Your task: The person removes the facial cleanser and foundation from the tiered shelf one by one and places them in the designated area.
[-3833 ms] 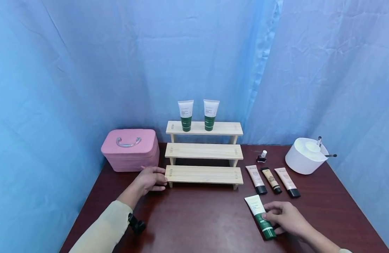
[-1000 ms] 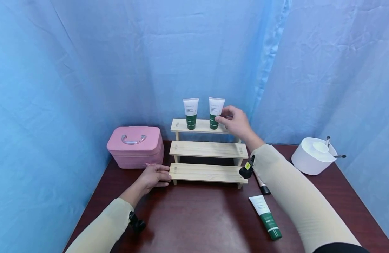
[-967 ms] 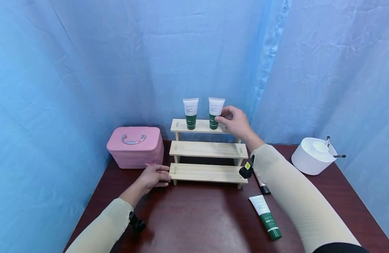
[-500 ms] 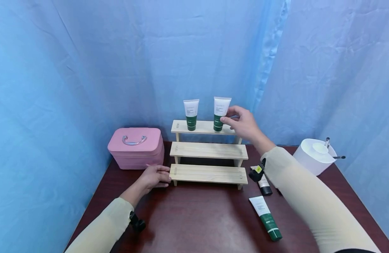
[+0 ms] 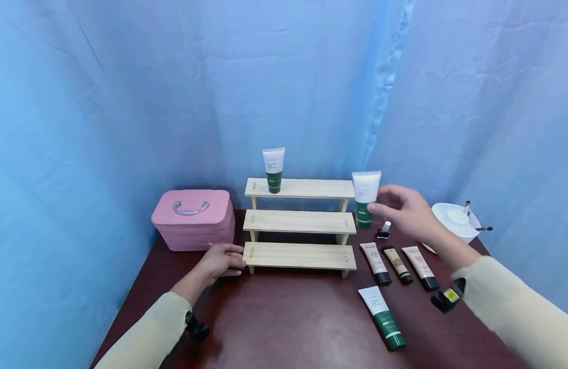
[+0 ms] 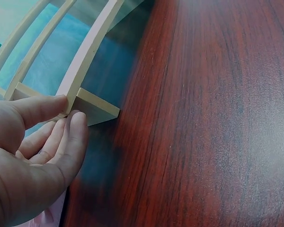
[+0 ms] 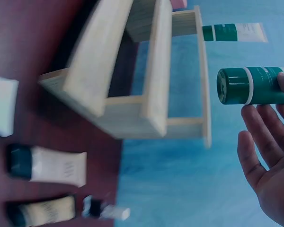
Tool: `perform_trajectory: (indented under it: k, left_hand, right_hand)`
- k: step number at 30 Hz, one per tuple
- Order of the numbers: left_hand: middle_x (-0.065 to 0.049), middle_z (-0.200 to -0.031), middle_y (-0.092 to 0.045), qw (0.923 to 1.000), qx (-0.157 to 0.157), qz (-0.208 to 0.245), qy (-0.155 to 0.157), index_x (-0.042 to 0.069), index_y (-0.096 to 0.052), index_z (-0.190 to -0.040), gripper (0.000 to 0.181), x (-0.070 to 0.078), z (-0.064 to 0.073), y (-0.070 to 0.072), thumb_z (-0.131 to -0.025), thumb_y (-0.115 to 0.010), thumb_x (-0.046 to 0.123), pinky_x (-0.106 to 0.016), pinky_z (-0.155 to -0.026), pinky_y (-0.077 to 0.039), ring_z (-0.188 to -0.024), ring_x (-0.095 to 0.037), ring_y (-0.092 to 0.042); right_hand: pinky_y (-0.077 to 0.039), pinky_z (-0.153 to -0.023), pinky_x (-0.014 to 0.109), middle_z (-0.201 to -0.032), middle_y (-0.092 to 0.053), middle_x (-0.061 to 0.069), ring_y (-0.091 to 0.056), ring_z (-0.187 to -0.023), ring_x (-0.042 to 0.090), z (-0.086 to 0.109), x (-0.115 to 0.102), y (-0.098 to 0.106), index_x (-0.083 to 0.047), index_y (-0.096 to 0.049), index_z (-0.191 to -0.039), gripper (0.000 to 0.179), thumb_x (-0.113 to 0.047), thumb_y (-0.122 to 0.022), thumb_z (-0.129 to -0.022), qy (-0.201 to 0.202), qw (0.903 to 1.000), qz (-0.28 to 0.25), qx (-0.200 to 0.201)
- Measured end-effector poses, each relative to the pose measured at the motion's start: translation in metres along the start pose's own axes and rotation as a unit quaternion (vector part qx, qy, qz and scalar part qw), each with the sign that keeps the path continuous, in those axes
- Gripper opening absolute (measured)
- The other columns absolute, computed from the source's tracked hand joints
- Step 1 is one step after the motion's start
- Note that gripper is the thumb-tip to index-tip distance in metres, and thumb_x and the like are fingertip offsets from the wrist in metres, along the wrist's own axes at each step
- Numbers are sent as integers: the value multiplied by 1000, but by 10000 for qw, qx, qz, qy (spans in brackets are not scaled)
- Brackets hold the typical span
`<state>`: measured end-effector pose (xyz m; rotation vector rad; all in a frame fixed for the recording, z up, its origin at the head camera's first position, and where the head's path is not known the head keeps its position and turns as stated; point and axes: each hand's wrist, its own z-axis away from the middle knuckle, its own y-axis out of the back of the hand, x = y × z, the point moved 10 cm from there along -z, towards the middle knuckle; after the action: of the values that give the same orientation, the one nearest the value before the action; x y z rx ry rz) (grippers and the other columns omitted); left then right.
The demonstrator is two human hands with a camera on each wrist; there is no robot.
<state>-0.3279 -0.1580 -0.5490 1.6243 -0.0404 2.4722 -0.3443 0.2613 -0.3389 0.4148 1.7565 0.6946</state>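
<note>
My right hand [image 5: 406, 212] holds a white and green squeeze tube [image 5: 364, 192] upright in the air, to the right of the three-step wooden display stand [image 5: 302, 254]. In the right wrist view the thumb and fingers pinch the green part of this tube [image 7: 260, 85]. My left hand [image 5: 219, 261] pinches the left end of the stand's lowest board, as the left wrist view shows with the thumb [image 6: 42, 108] on the board end. A matching squeeze tube [image 5: 274, 171] stands on the top step at left. Another green and white squeeze tube [image 5: 382, 318] lies on the table at front right.
A pink case [image 5: 191, 218] stands left of the stand. Right of it lie two pink BB cream tubes [image 5: 375, 262] and a beige tube [image 5: 397, 262], with a small nail polish bottle [image 5: 383, 230] behind. A white brush holder [image 5: 454, 220] is partly hidden by my right arm.
My right hand has lifted the right-hand squeeze tube off the top step and carried it right and down toward me. Earlier it released the one lying on the table. My left hand stays put.
</note>
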Motion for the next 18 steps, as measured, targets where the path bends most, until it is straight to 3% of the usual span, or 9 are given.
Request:
perform_trajectory:
  k: [5, 9, 14, 18]
  left_hand:
    - [-17, -106, -67, 10000, -41, 75, -51, -9, -54, -136, 50, -1, 1, 0, -88, -69, -11, -36, -76, -66, -84, -17, -69]
    - [-17, -106, -67, 9999, -27, 147, -46, -9, -54, -136, 49, -2, 2, 1, -89, -68, -11, -35, -75, -66, -85, -18, -69]
    - [-16, -105, -66, 9997, -12, 223, 27, -9, -53, -138, 50, -3, 1, 0, -90, -67, -12, -34, -73, -66, -83, -17, -69]
    - [-16, -104, -65, 9997, -35, 243, 32, -9, -52, -138, 50, -3, 1, -1, -90, -66, -13, -33, -72, -66, -82, -16, -68]
  right_hand:
    - [-64, -75, 29, -109, -74, 13, -72, -92, 7, 48, 32, 6, -5, -65, -121, 31, -23, -73, -98, -62, 9997, -188, -133]
    - [-65, -71, 34, -104, -75, 8, -74, -86, 14, 84, 61, 5, -2, -64, -122, 28, -18, -69, -100, -223, 9981, -347, -447]
    - [-65, -67, 41, -100, -76, 5, -75, -84, 16, 126, 102, -1, 4, -62, -122, 31, -16, -69, -99, -720, 9922, -639, -797]
    - [-65, -66, 45, -100, -75, 7, -74, -83, 16, 154, 129, -13, 9, -56, -126, 37, -15, -68, -100, -1106, 9821, -996, -1158]
